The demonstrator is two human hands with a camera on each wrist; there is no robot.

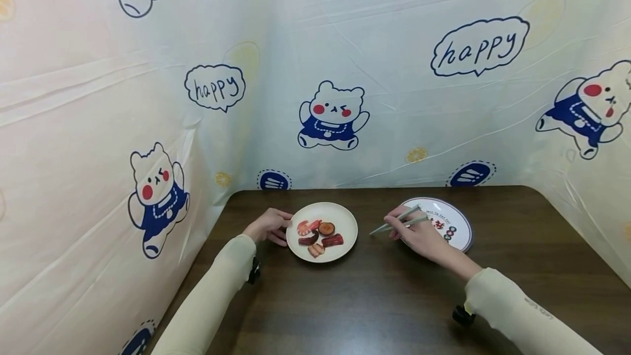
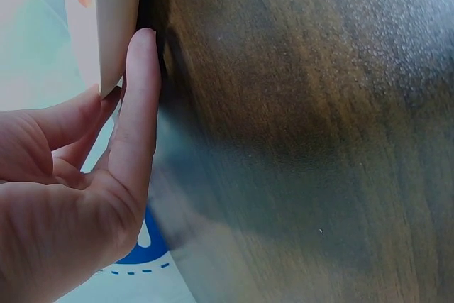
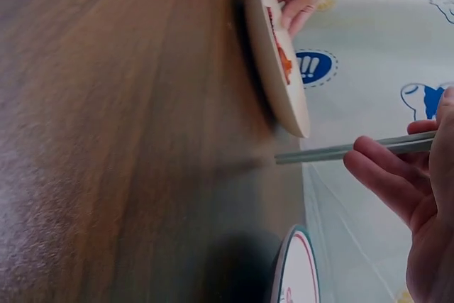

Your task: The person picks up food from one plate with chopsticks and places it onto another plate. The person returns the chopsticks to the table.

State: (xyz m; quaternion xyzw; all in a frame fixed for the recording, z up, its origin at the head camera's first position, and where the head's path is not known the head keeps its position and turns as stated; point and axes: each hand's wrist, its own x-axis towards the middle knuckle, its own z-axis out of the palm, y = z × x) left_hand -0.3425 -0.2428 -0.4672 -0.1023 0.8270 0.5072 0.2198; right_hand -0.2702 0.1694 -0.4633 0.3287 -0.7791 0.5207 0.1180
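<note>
My left hand point(image 1: 271, 226) holds the left rim of a cream plate point(image 1: 341, 218), its thumb on the rim and fingers against the underside in the left wrist view. Several food pieces lie on this plate: an orange-and-white shrimp point(image 1: 307, 228), a round brown slice point(image 1: 326, 228), a dark red chunk point(image 1: 332, 240), a dark curved piece and a pale pink one. Between the fingers of my right hand point(image 1: 419, 234) is a pair of pale green chopsticks point(image 3: 319, 154). Their tips point left, apart from the cream plate, with nothing between them. A printed white plate point(image 1: 462, 229) lies partly behind the right hand.
Both plates stand on a dark brown wooden table point(image 1: 335, 305), towards its far edge. A pale curtain point(image 1: 276, 125) printed with bears and "happy" bubbles surrounds the table at the back and sides.
</note>
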